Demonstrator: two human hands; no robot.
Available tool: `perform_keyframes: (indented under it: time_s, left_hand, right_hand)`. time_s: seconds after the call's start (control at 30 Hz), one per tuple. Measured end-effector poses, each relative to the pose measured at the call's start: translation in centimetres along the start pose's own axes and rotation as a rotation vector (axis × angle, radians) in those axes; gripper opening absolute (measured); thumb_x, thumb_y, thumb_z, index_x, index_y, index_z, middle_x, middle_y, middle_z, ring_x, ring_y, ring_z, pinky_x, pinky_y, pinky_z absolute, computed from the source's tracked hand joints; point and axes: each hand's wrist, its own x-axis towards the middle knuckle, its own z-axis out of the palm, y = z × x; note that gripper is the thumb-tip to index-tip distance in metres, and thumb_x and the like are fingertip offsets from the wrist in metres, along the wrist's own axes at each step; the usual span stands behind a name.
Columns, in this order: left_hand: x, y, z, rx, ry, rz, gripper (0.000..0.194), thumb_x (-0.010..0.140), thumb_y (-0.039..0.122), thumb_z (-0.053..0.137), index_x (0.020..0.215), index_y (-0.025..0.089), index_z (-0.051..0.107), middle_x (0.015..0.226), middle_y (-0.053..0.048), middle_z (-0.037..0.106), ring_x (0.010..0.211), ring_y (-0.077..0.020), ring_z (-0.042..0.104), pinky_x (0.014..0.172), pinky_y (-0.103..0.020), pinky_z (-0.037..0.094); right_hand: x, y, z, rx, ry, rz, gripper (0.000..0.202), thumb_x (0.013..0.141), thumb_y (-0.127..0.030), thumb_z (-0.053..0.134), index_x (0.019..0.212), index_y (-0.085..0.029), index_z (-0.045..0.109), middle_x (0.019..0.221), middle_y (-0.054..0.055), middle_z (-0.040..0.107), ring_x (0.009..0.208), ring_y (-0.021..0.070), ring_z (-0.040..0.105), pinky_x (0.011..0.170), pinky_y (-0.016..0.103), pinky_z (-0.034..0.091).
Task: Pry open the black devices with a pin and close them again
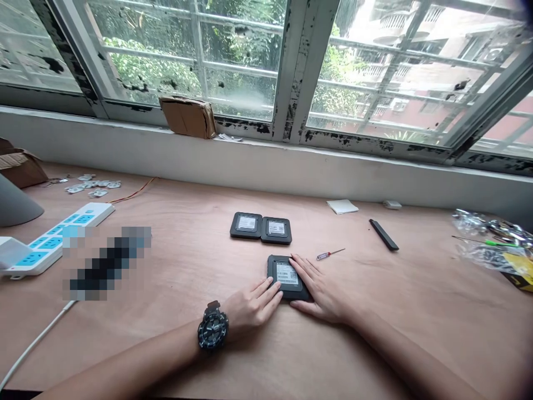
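A black square device [287, 273] with a white label lies flat on the wooden table, between my two hands. My left hand [253, 304], a dark watch on its wrist, rests its fingertips on the device's lower left edge. On the other side, my right hand [320, 290] lies along the right edge, fingers stretched and thumb at the near corner. Behind them are two similar labelled black devices, one at left [246, 225] and one at right [276, 229], side by side. A small screwdriver [323, 256] lies just beyond my right hand.
On the left of the table [183, 261] are a power strip [89, 214], a blurred dark object [110, 264] and a white cable [37, 341]. A black bar [383, 235] and white pad [342, 206] lie back right. Plastic bags [478, 255] sit far right.
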Motion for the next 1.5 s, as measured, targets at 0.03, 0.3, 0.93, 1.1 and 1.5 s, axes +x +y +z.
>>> perform_keyframes:
  time_s: [0.03, 0.3, 0.93, 1.1, 1.5]
  left_hand:
    - [0.0, 0.1, 0.0, -0.004, -0.004, -0.003, 0.031, 0.102, 0.011, 0.046, 0.126, 0.007, 0.065, 0.133, -0.018, 0.067, 0.123, -0.0305, 0.066, 0.103, -0.042, 0.057]
    - [-0.3, -1.5, -0.4, -0.125, -0.021, 0.023, 0.033, 0.102, 0.008, 0.045, 0.13, 0.007, 0.062, 0.137, -0.017, 0.064, 0.131, -0.0298, 0.06, 0.11, -0.043, 0.053]
    - [-0.2, -3.6, 0.4, -0.501, -0.082, -0.272, 0.086, 0.089, 0.06, 0.07, 0.155, 0.014, 0.04, 0.155, -0.019, 0.046, 0.143, -0.0346, 0.046, 0.116, -0.051, 0.044]
    - [-0.4, -5.3, -0.6, -0.613, -0.068, -0.318, 0.079, 0.091, 0.053, 0.071, 0.155, 0.02, 0.041, 0.156, -0.018, 0.044, 0.142, -0.0335, 0.047, 0.114, -0.049, 0.046]
    - [-2.4, -8.1, 0.0, -0.606, -0.087, -0.518, 0.051, 0.099, 0.047, 0.061, 0.142, 0.021, 0.058, 0.146, -0.011, 0.058, 0.133, -0.0281, 0.057, 0.111, -0.044, 0.05]
  right_hand:
    - [0.0, 0.0, 0.0, 0.0, 0.001, -0.001, 0.098, 0.093, -0.061, 0.059, 0.164, -0.016, 0.008, 0.169, 0.018, 0.018, 0.155, 0.0358, 0.021, 0.123, 0.057, 0.03]
    - [0.0, 1.1, -0.8, 0.027, 0.031, -0.047, 0.08, 0.097, -0.055, 0.056, 0.162, -0.02, 0.025, 0.163, 0.014, 0.036, 0.149, 0.0347, 0.036, 0.121, 0.058, 0.031]
    - [0.2, 4.0, -2.8, 0.26, 0.627, 0.383, 0.028, 0.104, -0.046, 0.048, 0.117, -0.024, 0.06, 0.106, 0.009, 0.072, 0.093, 0.0264, 0.069, 0.08, 0.044, 0.057]
    - [3.4, -0.3, -3.1, 0.668, 0.851, 0.316, 0.029, 0.106, -0.043, 0.043, 0.127, -0.026, 0.052, 0.102, 0.008, 0.067, 0.091, 0.0218, 0.065, 0.074, 0.037, 0.057]
    - [4.0, -1.4, -1.6, 0.697, 0.728, 0.241, 0.032, 0.107, -0.044, 0.04, 0.128, -0.027, 0.057, 0.098, 0.005, 0.066, 0.075, 0.0182, 0.059, 0.07, 0.037, 0.056]
